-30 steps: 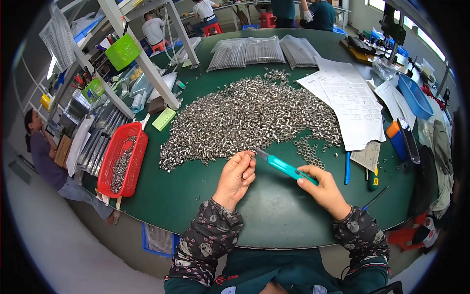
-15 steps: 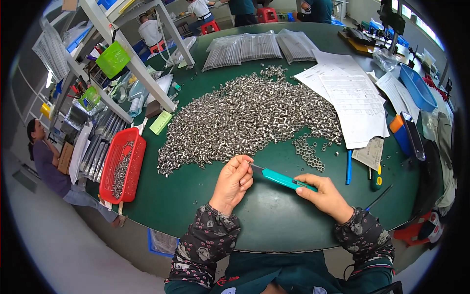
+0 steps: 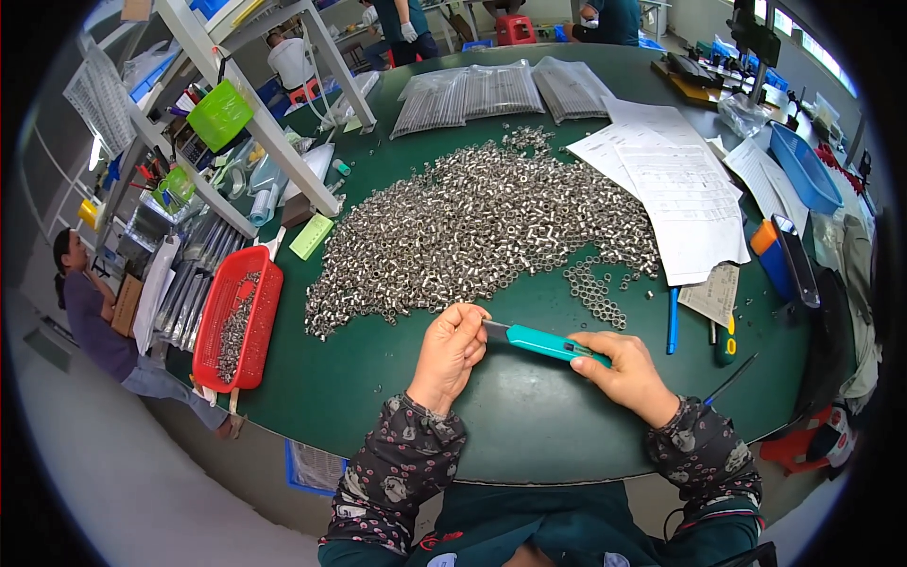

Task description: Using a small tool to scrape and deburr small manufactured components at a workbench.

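Note:
My right hand (image 3: 628, 374) is closed around a teal utility knife (image 3: 543, 342), thumb on top near its slider. The knife's grey blade points left and meets the fingertips of my left hand (image 3: 452, 350). Those fingers are pinched together; what they hold, if anything, is too small and covered to make out. Just beyond both hands spreads a broad heap of small silvery metal rings (image 3: 472, 222). A patch of similar rings (image 3: 595, 295) lies flat in a single layer off the heap's near right side.
On the green table (image 3: 529, 425), a red basket (image 3: 267, 326) holding more metal pieces stands left. Papers (image 3: 694, 213), a blue pen (image 3: 673, 321) and a phone (image 3: 795, 260) lie right. Bagged rods (image 3: 501, 92) lie at the back. A shelf frame (image 3: 260, 118) rises at left; several people are beyond.
The knife has turned slightly, so more of its blade's flat side shows. My left fingers have shifted a little toward me. A person in the background has moved, a gloved hand now showing.

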